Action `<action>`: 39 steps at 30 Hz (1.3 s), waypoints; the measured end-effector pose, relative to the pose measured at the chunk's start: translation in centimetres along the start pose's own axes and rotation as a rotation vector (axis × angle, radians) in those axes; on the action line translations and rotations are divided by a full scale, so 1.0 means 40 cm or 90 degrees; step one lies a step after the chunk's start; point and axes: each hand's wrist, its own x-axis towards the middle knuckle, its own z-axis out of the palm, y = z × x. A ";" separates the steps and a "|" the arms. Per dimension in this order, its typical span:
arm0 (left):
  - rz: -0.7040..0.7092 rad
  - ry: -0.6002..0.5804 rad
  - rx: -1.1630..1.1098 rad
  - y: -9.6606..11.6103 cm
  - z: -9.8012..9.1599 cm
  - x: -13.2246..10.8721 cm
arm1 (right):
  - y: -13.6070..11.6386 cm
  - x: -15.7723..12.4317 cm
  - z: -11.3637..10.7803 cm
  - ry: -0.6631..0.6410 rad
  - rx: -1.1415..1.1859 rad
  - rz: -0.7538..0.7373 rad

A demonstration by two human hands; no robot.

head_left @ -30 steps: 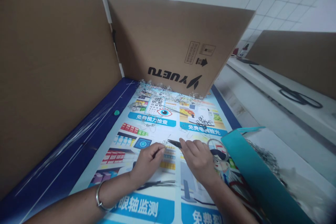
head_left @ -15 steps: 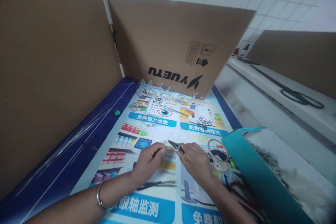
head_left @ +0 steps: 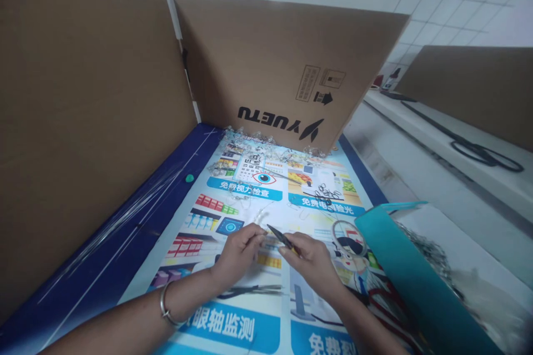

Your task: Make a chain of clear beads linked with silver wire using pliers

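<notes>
Head view | left hand [head_left: 239,252] closed, pinching a small clear piece [head_left: 261,238] above the printed poster [head_left: 233,333] | right hand [head_left: 314,260] clasped slim pliers [head_left: 278,236], tips beside the piece | teal box [head_left: 400,277] stood nearby

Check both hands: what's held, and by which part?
Right hand grips small pliers by the handle end, nose pointing at the left hand. Left hand pinches a small part at its edge; too small to identify.
</notes>
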 end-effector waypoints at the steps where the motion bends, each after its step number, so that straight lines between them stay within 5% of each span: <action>1: 0.004 0.002 0.008 0.000 0.000 0.001 | -0.002 -0.001 -0.001 -0.025 0.042 0.023; 9: 0.026 0.002 0.046 0.005 -0.005 0.002 | 0.002 -0.006 0.003 -0.132 0.297 0.144; 12: 0.013 0.008 -0.022 0.011 -0.005 0.000 | 0.005 -0.003 -0.003 -0.111 0.146 0.075; 17: -0.008 0.033 -0.110 0.030 -0.005 0.000 | 0.061 0.000 0.008 0.149 -0.180 -0.066; 20: -0.017 0.030 -0.122 0.038 -0.006 0.000 | 0.094 0.004 0.013 0.214 -0.259 -0.101; 29: -0.019 0.042 -0.178 0.029 -0.008 -0.003 | 0.118 0.009 -0.003 0.239 -0.266 -0.049; 36: -0.024 0.017 -0.196 0.031 -0.010 -0.007 | 0.102 0.010 -0.001 0.081 -0.502 -0.018; 39: -0.038 -0.032 -0.222 0.032 -0.008 -0.008 | 0.085 0.012 -0.001 0.093 -0.474 -0.043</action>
